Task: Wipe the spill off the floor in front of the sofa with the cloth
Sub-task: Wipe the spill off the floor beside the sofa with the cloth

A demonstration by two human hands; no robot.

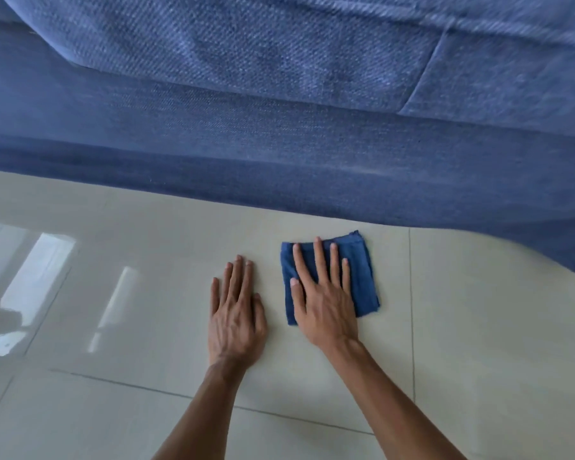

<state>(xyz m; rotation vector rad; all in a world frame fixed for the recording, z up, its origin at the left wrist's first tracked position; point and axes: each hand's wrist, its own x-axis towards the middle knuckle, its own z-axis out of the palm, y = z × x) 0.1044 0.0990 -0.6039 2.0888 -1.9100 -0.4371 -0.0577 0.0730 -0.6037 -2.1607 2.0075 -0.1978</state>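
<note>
Head view: cloth [362, 270], folded blue square, lies flat on the tiled floor [478, 327], just near of the sofa [279, 144] base. Right hand [326, 303] lies directly on top of it, fingers spread, palm down, pointing far toward the sofa. Left hand [234, 320] lies flat on bare tile just left of the cloth, fingers close together, apart from it. The right hand does the wiping. Spill not discernible: glossy tile glare at left, and any wet patch may sit under the cloth.

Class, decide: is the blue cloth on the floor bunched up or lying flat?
Flat. The cloth lies as a neat rectangle on the floor, pressed under the right hand.
</note>
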